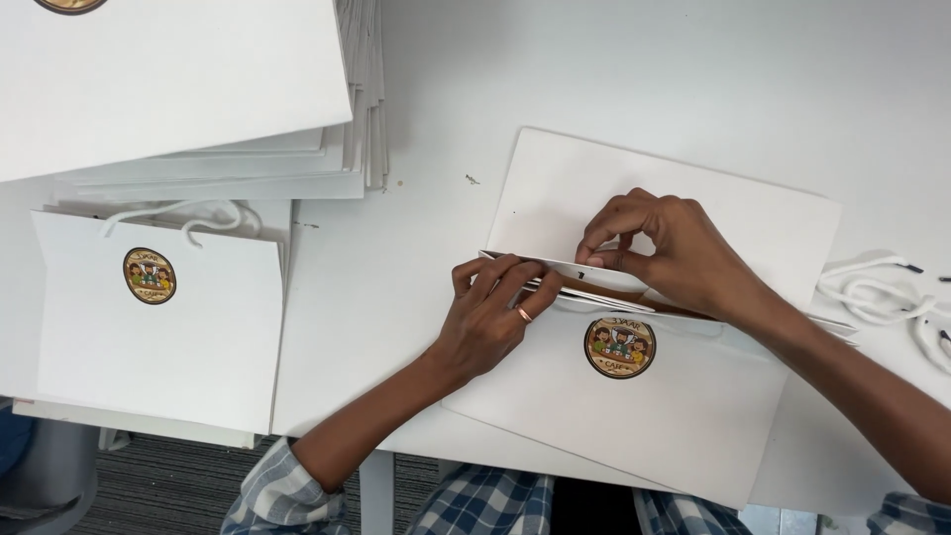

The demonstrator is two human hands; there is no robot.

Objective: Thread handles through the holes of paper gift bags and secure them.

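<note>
Head view looks straight down on a white paper bag (684,416) lying flat under both hands, its round brown sticker (619,347) just below and between them. The left hand (490,317) rests on the bag's upper edge with fingers curled, pressing the folded rim down; a copper-coloured ring (525,315) shows on one finger. The right hand (659,248) sits just above and to the right of it, thumb and fingertips pinched closed on the rim beside a small dark punched hole (581,273). Loose white cord handles (892,297) lie well to the right of the right hand. Far left of the left hand lies another stickered bag (158,327), with a stack of flat bags (198,99) above it. Everything rests on a white table (594,69); grey carpet (178,476) shows below its edge.
</note>
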